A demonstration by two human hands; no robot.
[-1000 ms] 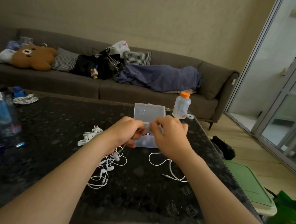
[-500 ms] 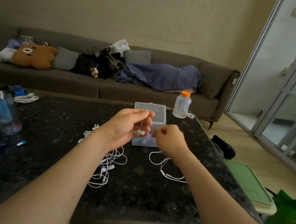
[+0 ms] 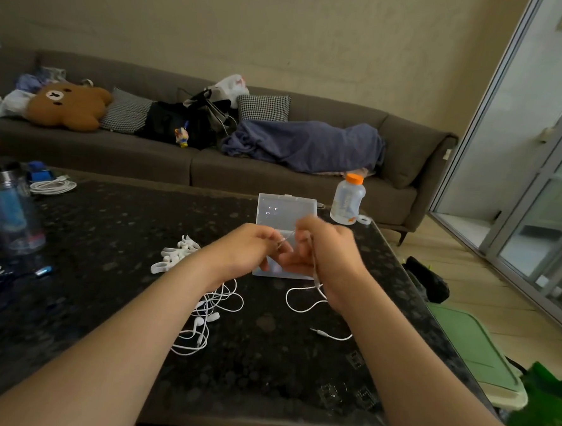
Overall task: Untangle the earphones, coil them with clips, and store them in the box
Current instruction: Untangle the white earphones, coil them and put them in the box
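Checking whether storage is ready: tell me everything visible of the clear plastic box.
The clear plastic box is a translucent rectangular case on the dark table, toward its far edge. It is open, its lid standing up at the back. The left hand and right hand, pinching an earphone cable, hide most of its base; whether they touch it, or what it holds, cannot be told.

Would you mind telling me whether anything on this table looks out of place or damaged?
Nothing looks spilled or broken. The only mess is the tangle of white earphones on the table near the left hand, cords looped over each other. The bottle stands upright but close to the far right corner.
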